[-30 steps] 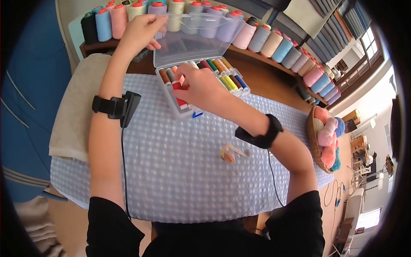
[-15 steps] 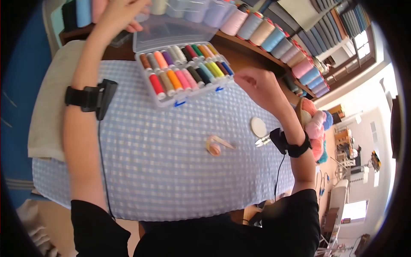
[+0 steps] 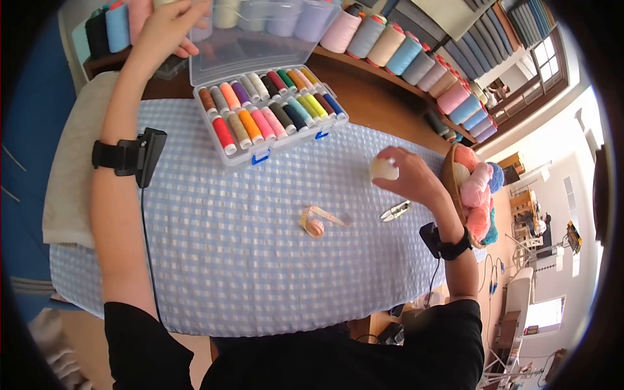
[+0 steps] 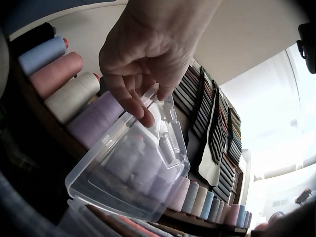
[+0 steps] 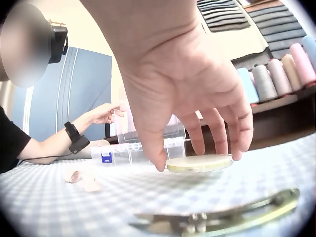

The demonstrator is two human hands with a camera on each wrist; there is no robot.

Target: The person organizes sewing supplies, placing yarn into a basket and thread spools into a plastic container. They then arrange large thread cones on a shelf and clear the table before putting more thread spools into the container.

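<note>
The left hand (image 3: 162, 36) pinches the upper edge of a clear lid (image 3: 224, 52), held upright on the box (image 3: 224, 158); the left wrist view shows the hand (image 4: 150, 52) at the lid's corner (image 4: 157, 94). Two rows of colourful thread spools (image 3: 250, 125) lie inside. Right of the box, the right hand (image 3: 414, 177) grips a round whitish disc (image 3: 383, 169) by its rim. In the right wrist view, thumb and fingers of that hand (image 5: 182, 84) span the flat disc (image 5: 197, 163), low over the cloth; contact with the cloth is unclear.
Metal snips (image 3: 395, 211) lie below the right hand. A rolled measuring tape (image 3: 314, 227) rests mid-table on the checked cloth (image 3: 260, 279). A yarn basket (image 3: 452, 188) sits at the right edge, folded beige fabric (image 3: 75, 169) at the left. Large thread cones (image 3: 370, 36) line the shelf behind.
The right hand has moved from the spools in the box, rightward and down to the disc, and has taken hold of it. The left hand has stayed at the lid. The head view has shifted.
</note>
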